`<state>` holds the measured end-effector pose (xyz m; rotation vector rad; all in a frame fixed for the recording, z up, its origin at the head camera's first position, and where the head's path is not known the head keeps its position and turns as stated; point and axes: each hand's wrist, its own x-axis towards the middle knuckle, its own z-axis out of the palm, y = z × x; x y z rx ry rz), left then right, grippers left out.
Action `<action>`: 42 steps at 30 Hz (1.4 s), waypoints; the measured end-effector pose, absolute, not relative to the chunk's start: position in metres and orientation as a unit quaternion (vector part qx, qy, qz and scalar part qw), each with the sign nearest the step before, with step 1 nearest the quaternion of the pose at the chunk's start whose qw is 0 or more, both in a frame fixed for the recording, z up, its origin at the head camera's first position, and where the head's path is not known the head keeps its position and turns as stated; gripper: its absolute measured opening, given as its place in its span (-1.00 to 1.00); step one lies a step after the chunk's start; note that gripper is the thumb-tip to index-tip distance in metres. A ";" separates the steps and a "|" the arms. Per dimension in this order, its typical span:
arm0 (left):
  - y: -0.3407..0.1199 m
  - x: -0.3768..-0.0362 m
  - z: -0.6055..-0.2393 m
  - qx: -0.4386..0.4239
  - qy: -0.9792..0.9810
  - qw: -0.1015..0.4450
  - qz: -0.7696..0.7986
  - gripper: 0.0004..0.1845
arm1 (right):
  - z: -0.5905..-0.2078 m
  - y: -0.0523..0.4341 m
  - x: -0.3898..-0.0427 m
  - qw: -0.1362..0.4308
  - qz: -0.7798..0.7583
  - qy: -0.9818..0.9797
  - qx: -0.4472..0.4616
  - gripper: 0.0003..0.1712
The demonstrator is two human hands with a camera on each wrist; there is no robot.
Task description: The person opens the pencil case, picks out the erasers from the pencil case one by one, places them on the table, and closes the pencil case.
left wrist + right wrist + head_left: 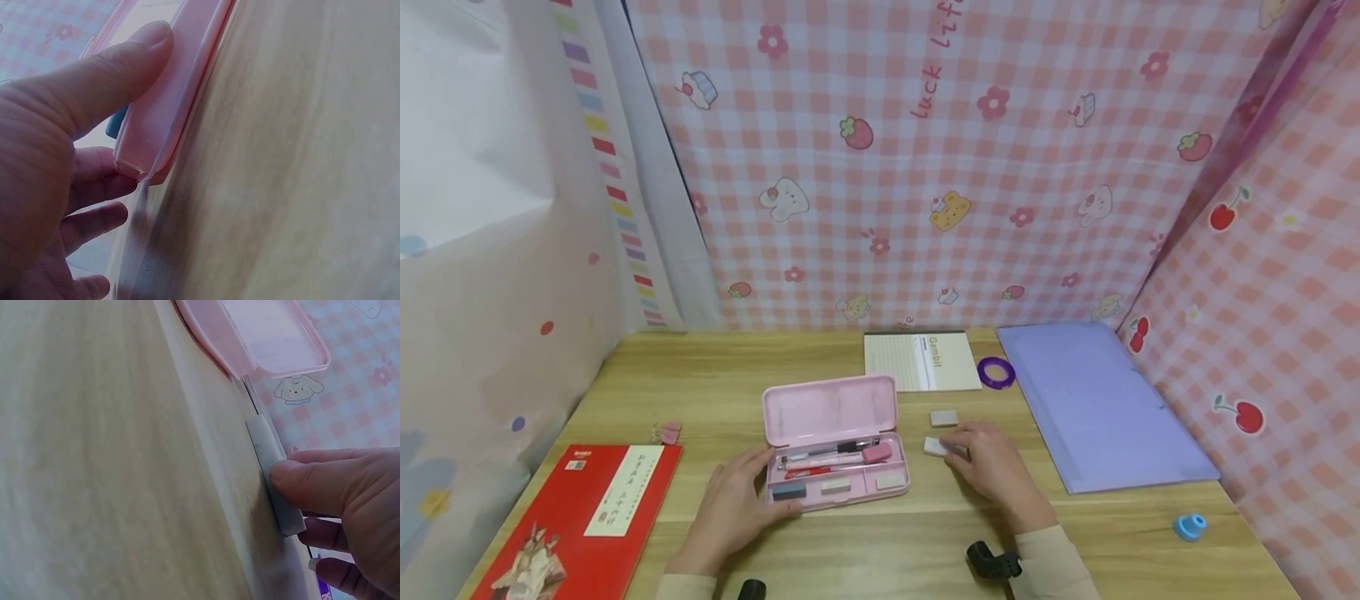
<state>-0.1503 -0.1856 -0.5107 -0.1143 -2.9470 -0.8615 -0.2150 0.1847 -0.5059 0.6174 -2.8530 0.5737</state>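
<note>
A pink pencil case (831, 410) lies on the table with its lid tipped back. My left hand (730, 500) grips its left end, thumb along the front wall and fingers round the corner. Several pens (831, 451) fill the rear compartment, with a pink block (877, 452) over their right end. In the front row sit a dark blue-grey eraser (788, 491) and two pale erasers, one in the middle (835, 485) and one at right (891, 481). Right of the case, my right hand (988, 467) pinches a white eraser (272, 472) low at the table. Another eraser (943, 417) lies just behind it.
A notepad (922, 362) and a purple tape roll (996, 372) lie at the back. A lilac folder (1105, 408) covers the right side, with a small blue object (1190, 526) in front. At left are a red book (580, 517) and a pink binder clip (668, 432).
</note>
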 end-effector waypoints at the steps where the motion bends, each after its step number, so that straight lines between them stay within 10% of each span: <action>1: -0.185 -0.150 -0.511 -0.038 -0.959 0.035 -0.280 0.08 | -0.506 0.185 -0.214 0.086 0.193 -0.955 0.208 -0.70; 22: -0.183 -0.148 -0.510 -0.045 -0.960 0.031 -0.275 0.11 | -0.491 0.161 -0.203 0.178 0.204 -0.913 0.305 -0.72; 42: -0.186 -0.151 -0.510 -0.049 -0.961 0.031 -0.272 0.10 | -0.480 0.099 -0.221 0.069 0.172 -0.899 0.396 -0.80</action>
